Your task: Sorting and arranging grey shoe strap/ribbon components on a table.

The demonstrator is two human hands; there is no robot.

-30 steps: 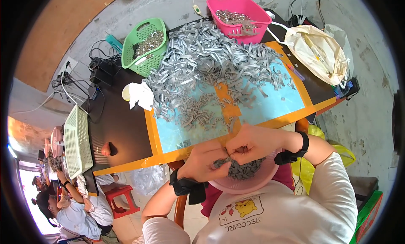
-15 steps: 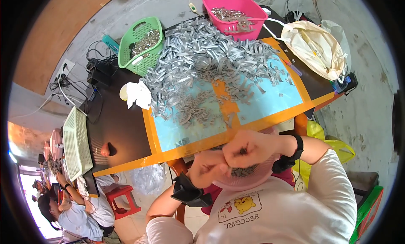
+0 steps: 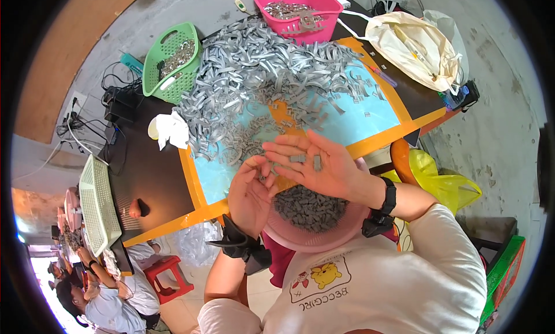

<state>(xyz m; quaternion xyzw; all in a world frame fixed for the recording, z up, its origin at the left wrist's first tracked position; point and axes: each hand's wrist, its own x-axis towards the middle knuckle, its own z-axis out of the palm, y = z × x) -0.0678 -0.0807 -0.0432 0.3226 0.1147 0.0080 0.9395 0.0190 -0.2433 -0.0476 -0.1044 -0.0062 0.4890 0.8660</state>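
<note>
My right hand is spread flat, palm up, above a pink basket at my lap. Two small grey pieces lie loose on its palm and fingers. Close to those fingertips, my left hand has loosely bent fingers that stand apart, with no clear grip on anything. Many small dark grey pieces fill the bottom of the basket. Beyond my hands, a big heap of grey curved strips covers much of the light blue work sheet, with smaller loose bits along its near side.
A green basket and a bright pink basket, both holding shiny metal parts, stand behind the heap. A cream cloth bag lies at far right. At left are a pale basket, a red stool and a seated person.
Both hands have risen and moved forward from over the basket. The right hand has unfolded flat, showing the grey pieces on it. The view has shifted slightly, and the basket's contents now show.
</note>
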